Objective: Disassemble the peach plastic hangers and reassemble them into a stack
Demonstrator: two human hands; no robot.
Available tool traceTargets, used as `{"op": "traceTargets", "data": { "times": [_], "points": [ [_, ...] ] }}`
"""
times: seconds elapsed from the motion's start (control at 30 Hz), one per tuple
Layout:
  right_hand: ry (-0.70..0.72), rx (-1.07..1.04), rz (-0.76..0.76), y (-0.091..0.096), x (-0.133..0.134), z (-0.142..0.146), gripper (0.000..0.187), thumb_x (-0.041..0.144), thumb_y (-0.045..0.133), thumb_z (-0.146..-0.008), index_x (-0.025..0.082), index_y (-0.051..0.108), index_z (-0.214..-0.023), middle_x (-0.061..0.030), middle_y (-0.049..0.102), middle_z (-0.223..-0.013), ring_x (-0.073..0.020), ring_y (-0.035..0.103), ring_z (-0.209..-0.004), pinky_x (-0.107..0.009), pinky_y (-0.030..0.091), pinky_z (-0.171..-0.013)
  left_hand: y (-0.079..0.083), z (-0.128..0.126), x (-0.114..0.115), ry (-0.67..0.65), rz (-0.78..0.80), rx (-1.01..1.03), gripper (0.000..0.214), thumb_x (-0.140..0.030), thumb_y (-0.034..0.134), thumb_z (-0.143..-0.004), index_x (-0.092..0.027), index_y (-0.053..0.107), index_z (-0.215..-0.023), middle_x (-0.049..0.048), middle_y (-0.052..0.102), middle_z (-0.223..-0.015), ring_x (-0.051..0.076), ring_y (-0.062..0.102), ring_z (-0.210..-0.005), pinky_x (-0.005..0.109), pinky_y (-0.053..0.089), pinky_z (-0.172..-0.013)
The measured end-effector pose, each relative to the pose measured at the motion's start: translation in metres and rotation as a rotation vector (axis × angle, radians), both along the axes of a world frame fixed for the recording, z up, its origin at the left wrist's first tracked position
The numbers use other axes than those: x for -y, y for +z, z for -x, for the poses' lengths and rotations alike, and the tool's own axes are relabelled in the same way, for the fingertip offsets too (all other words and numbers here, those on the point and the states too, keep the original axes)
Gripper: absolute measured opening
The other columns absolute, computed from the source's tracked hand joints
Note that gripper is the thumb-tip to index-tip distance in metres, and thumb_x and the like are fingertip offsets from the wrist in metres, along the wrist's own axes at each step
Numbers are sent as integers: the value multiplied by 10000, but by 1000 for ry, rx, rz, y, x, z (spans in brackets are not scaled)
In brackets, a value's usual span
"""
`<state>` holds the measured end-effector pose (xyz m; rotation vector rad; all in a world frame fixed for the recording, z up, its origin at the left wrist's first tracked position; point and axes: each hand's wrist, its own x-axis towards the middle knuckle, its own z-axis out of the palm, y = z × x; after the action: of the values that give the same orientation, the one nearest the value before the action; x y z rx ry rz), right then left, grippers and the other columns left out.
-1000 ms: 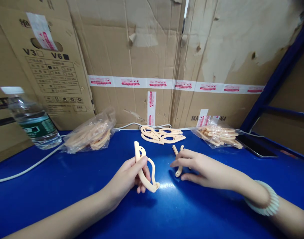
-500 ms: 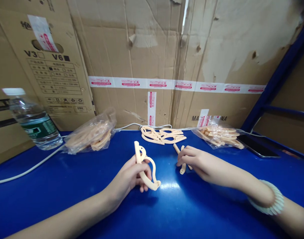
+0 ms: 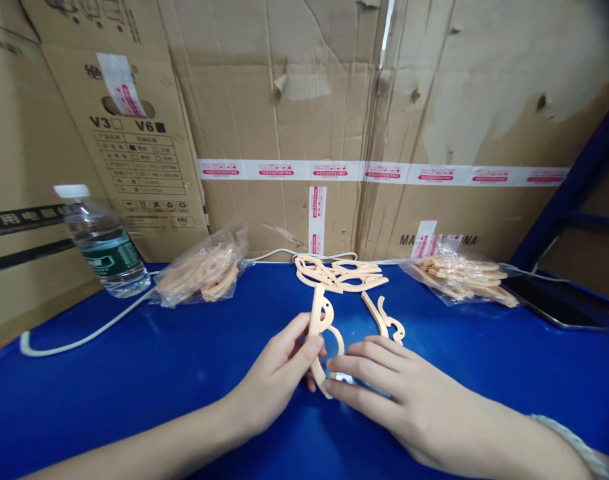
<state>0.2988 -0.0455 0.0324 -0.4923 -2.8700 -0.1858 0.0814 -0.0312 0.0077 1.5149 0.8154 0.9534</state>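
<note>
Between the fingers and thumb of my left hand (image 3: 289, 357) is a cream plastic folding hanger (image 3: 315, 327), held upright with its curved arms downward. My right hand (image 3: 389, 387) reaches in from the right, its fingertips closed at the hanger's lower end; part of that end is hidden behind them. Just beyond my right hand, a loose straight hanger arm (image 3: 374, 313) and a hook-shaped hanger piece (image 3: 394, 327) lie on the blue table, their near ends covered by the hand.
Several hanger pieces (image 3: 342, 273) lie at the back middle. Bagged hangers stand left (image 3: 199, 270) and right (image 3: 459, 277). A water bottle (image 3: 109, 250), a white cable (image 3: 84, 345) and a dark phone (image 3: 552, 303) are at the sides. Cardboard (image 3: 284, 120) walls the back.
My right hand has left the loose pieces and come over to the hanger's lower end. My left hand holds the hanger more upright. The view has shifted slightly left.
</note>
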Motion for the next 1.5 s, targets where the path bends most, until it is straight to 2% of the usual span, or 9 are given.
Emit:
{"op": "traceTargets", "data": {
  "times": [0.13, 0.3, 0.5, 0.6, 0.7, 1.0, 1.2, 1.37, 1.5],
  "points": [
    [-31, -50, 64, 3, 1, -2, 477, 70, 403, -928, 153, 465, -1394, -135, 564, -1302, -245, 522, -1094, -390, 450, -930, 0, 1, -1, 75, -13, -2, 286, -464, 509, -937, -192, 528, -1024, -27, 516, -765, 106, 522, -608, 210, 438, -545],
    [-96, -162, 354, 5, 4, -6, 465, 60, 416, -924, 223, 480, -1354, -86, 519, -1331, -175, 504, -1171, -302, 440, -998, 0, 4, -1, 247, -80, 35, 297, -464, 495, -943, -188, 504, -832, -43, 478, -685, 85, 452, -563, 187, 418, -529],
    [-205, -448, 627, 2, 6, -11, 501, 133, 518, -912, 337, 460, -1366, -61, 315, -1512, -219, 356, -1359, -340, 433, -1032, 3, 6, 1, 323, -149, -25, 301, -463, 445, -967, -226, 571, -1105, -61, 439, -658, 80, 395, -458, 188, 370, -404],
    [-209, -525, 815, -1, 3, -13, 536, 192, 565, -912, 358, 432, -1403, -73, 297, -1524, -195, 515, -1182, -338, 476, -965, 4, 7, 4, 247, -338, -226, 267, -378, 460, -978, -248, 636, -1131, -17, 553, -762, 121, 519, -610, 238, 453, -577],
    [-180, -611, 978, -3, -2, -13, 465, 258, 570, -925, 316, 488, -1379, -86, 455, -1396, -137, 580, -918, -327, 507, -889, 6, 7, 7, 171, -500, -358, 241, -299, 456, -986, -263, 671, -1088, 10, 644, -887, 176, 566, -836, 280, 440, -766],
    [-203, -823, 1087, -3, -12, -10, 302, 311, 631, -907, 243, 588, -1198, -78, 585, -1207, -193, 579, -1079, -337, 455, -951, 7, 8, 5, 254, -447, -373, 238, -310, 412, -1003, -235, 631, -1057, 5, 584, -871, 161, 539, -769, 257, 405, -712],
    [-286, -989, 1241, -9, -15, -3, 300, 387, 583, -943, 208, 455, -1147, -16, 628, -902, -70, 570, -554, -221, 457, -593, 2, 9, 1, 248, -459, -429, 236, -309, 373, -1008, -237, 574, -1109, 23, 601, -976, 175, 592, -860, 269, 443, -759],
    [-335, -937, 1412, -17, -15, 1, 421, 497, 618, -891, 162, 470, -1100, -20, 657, -750, -63, 494, -435, -193, 365, -448, -9, 9, -1, 259, -802, -739, 289, -282, 384, -990, -256, 485, -1259, 57, 630, -1076, 204, 654, -860, 295, 486, -704],
    [-312, -817, 1535, -21, -12, 4, 499, 525, 634, -864, 137, 491, -1142, -36, 681, -731, -62, 506, -401, -181, 365, -416, -9, 8, 1, 187, -1159, -949, 264, -207, 339, -1001, -199, 533, -1180, 40, 664, -856, 170, 637, -614, 257, 416, -504]
  ]
}}
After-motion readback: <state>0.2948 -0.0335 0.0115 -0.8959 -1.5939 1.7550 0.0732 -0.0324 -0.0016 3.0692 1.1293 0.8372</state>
